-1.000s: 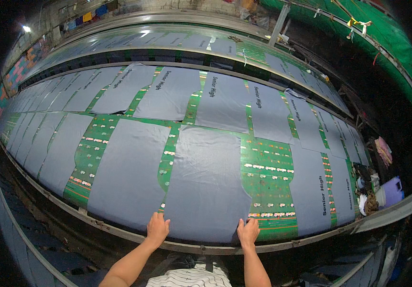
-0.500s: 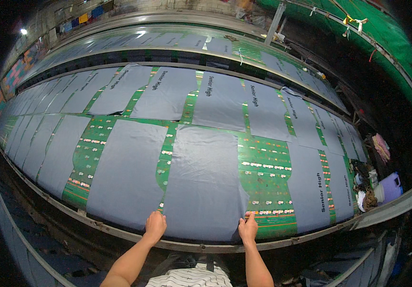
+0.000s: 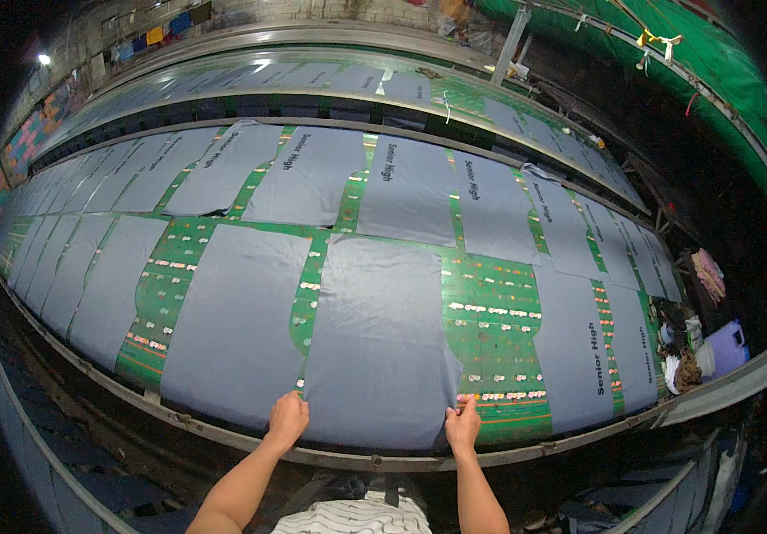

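Note:
A grey fabric panel (image 3: 383, 338) lies flat on the long green printing table (image 3: 490, 329), right in front of me. My left hand (image 3: 287, 420) rests on its near left corner, fingers pressed down on the cloth. My right hand (image 3: 464, 424) pinches the panel's near right corner between thumb and fingers. Both forearms come up from the lower edge.
Many more grey panels lie in rows along the table, some with dark printed lettering, such as one to the right (image 3: 579, 347). A second table row (image 3: 312, 80) runs behind. A heap of cloth and a blue container (image 3: 726, 347) sit at the right end.
Both hands have stayed at the panel's near corners. The right hand's fingers have closed on the corner edge.

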The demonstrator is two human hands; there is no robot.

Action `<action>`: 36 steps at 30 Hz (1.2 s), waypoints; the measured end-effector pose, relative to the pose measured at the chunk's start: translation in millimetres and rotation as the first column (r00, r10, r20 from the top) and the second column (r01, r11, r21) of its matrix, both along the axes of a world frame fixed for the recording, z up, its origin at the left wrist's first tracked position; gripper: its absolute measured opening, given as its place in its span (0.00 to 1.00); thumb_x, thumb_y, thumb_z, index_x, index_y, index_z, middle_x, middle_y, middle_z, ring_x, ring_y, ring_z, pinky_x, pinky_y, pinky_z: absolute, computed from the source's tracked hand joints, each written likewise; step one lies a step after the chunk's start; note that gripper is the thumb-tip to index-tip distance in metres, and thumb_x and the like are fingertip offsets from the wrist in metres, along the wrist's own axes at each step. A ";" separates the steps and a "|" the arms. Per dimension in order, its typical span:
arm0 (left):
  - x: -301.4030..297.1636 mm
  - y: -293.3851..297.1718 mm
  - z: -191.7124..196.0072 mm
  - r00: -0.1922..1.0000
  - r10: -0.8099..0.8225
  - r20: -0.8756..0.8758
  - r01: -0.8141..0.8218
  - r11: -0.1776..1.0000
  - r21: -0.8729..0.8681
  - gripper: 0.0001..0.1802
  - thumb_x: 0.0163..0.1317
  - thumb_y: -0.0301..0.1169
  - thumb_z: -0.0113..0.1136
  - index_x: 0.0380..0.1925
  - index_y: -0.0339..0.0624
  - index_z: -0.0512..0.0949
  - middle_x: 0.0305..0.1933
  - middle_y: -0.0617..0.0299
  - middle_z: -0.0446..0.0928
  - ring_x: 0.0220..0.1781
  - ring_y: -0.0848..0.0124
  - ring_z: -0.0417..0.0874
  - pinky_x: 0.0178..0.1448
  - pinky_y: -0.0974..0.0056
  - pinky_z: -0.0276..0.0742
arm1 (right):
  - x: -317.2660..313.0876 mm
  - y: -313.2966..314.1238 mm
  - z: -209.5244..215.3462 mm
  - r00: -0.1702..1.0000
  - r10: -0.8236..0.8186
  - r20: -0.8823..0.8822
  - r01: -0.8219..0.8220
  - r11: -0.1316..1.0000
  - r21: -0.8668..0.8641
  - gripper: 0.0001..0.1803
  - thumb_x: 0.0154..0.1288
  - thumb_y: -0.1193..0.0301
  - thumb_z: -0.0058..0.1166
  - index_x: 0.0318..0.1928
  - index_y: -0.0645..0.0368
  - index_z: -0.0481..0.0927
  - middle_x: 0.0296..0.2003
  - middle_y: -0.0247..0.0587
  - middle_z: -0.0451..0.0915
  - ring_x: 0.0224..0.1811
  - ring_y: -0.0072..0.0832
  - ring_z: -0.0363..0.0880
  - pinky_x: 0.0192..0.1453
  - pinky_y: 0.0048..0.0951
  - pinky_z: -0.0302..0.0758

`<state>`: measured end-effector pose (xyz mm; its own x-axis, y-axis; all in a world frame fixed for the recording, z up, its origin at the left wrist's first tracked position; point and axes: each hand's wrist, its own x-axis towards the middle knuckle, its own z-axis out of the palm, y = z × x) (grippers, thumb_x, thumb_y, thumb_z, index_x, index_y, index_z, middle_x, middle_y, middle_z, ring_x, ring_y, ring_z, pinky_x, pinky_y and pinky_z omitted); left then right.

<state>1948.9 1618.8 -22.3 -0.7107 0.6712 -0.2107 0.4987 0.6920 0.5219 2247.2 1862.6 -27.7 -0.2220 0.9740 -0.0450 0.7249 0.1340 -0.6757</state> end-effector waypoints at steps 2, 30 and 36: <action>-1.2 3.0 1.3 1.000 -0.009 -0.029 0.009 1.000 0.014 0.10 0.65 0.31 0.60 0.39 0.32 0.78 0.44 0.42 0.79 0.47 0.42 0.81 0.51 0.43 0.77 | -3.6 1.9 -0.3 0.999 0.019 0.030 -0.021 0.998 0.061 0.21 0.58 0.76 0.64 0.52 0.61 0.73 0.39 0.51 0.81 0.44 0.47 0.82 0.50 0.45 0.75; -138.9 218.4 -32.1 0.881 -0.067 -0.468 0.170 0.969 0.181 0.21 0.61 0.31 0.65 0.52 0.34 0.72 0.55 0.47 0.70 0.58 0.49 0.71 0.61 0.45 0.68 | -151.6 160.2 -9.0 0.948 0.273 0.166 -0.301 0.938 0.173 0.16 0.60 0.73 0.63 0.49 0.60 0.77 0.43 0.58 0.80 0.48 0.55 0.79 0.52 0.51 0.76; -201.8 292.8 -40.4 0.921 0.108 -0.373 -0.052 0.986 0.158 0.23 0.62 0.33 0.64 0.53 0.33 0.73 0.54 0.45 0.71 0.59 0.46 0.72 0.59 0.43 0.70 | -223.5 226.5 -19.9 0.940 0.319 0.121 -0.340 0.904 0.260 0.15 0.60 0.77 0.60 0.49 0.59 0.80 0.44 0.58 0.78 0.47 0.55 0.79 0.52 0.50 0.76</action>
<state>1747.1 1911.5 -62.7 -0.7706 0.6118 0.1786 0.6249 0.6702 0.4003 2023.8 2089.2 -47.6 -0.5391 0.8221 0.1830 0.6533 0.5453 -0.5252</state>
